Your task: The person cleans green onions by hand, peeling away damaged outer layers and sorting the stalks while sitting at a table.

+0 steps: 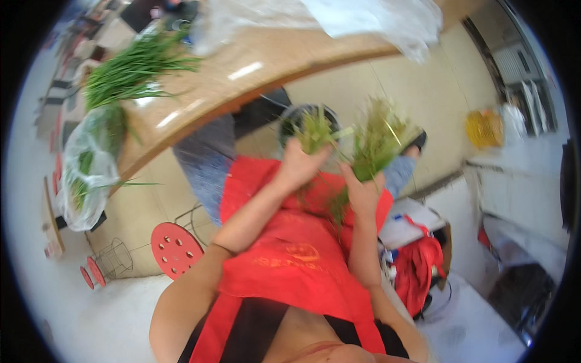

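My left hand (pixel 302 161) is closed around a clump of pale green and yellowish stalks (pixel 314 131). Just to its right, my right hand (pixel 364 188) grips a larger bunch of thin green vegetables (pixel 374 145), with straw-coloured, frayed ends pointing away from me. Loose green strands hang below that hand over the red apron (pixel 295 240) on my lap. A dark round bin (pixel 335 119) stands on the floor just beyond my left hand, partly hidden by the stalks.
Green Chinese chives (pixel 131 68) lie on the wooden table (pixel 218 81), beside a clear plastic bag of greens (pixel 93 168) at its edge. Plastic sheeting (pixel 272 16) covers the far part. A red stool (pixel 176 249) is at left; a yellow oil jug (pixel 484 129) stands right.
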A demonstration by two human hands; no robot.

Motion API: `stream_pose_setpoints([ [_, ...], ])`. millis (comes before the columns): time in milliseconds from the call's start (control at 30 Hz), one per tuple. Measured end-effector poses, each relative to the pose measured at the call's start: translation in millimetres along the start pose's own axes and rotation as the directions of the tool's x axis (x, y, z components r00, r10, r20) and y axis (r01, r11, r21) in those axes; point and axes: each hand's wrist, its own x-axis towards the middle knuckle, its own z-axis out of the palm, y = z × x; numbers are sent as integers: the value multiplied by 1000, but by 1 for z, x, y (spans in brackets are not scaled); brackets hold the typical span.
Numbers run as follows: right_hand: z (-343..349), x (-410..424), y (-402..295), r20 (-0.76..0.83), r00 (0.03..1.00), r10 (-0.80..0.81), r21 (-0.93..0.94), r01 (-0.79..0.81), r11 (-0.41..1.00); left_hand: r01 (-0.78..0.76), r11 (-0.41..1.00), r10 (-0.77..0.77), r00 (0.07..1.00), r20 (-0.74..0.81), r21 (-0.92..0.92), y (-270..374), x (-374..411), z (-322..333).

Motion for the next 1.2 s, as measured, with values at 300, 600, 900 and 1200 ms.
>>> stream_pose_setpoints([
  [300, 2, -1, 19, 8, 998, 60, 200, -60, 978, -43, 999, 44, 996, 75, -23, -5, 3, -3],
  [600, -10, -4, 12, -35, 991, 126, 389, -102, 915, 74, 986, -85, 994, -70, -148, -9, 18, -29],
  [900, 1, -3, 19, 17, 1000, -10, 191, 7, 982, -49, 999, 48, 992, 117, 2, 13, -1, -9],
  [1200, -3, -1, -3, 58, 998, 37, 217, -49, 975, -87, 995, 80, 988, 130, 51, 1, 8, -8],
])
